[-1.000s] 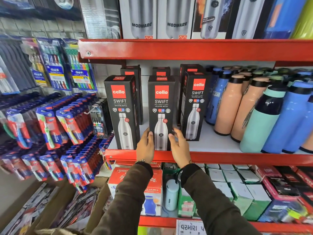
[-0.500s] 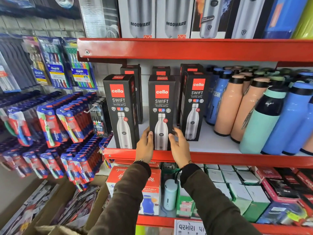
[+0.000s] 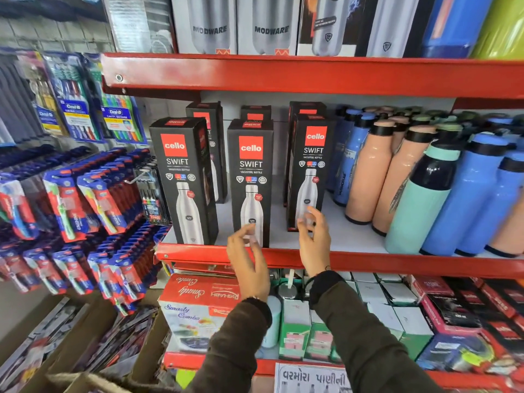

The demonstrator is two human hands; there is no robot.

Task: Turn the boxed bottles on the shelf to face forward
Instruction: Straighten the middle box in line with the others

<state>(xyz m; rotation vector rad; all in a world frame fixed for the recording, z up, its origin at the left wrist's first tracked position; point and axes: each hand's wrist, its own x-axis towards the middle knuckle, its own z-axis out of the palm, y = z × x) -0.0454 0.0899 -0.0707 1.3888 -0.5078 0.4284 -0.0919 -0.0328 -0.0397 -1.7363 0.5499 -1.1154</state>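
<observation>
Three black Cello Swift bottle boxes stand in a front row on the red shelf, all with their printed fronts toward me: the left box, the middle box and the right box. The right box sits farther back than the other two. More black boxes stand behind them. My left hand hovers in front of the middle box's base, fingers apart, holding nothing. My right hand is open just before the right box's lower front; both hands are blurred.
Loose peach, blue and mint bottles crowd the shelf's right side. Toothbrush packs hang on the left wall. An upper red shelf carries Modware boxes. Below are a Smarty Combo box and small cartons.
Both hands have let go of the middle box. My left hand dropped back toward me, and my right hand moved right, in front of the right box.
</observation>
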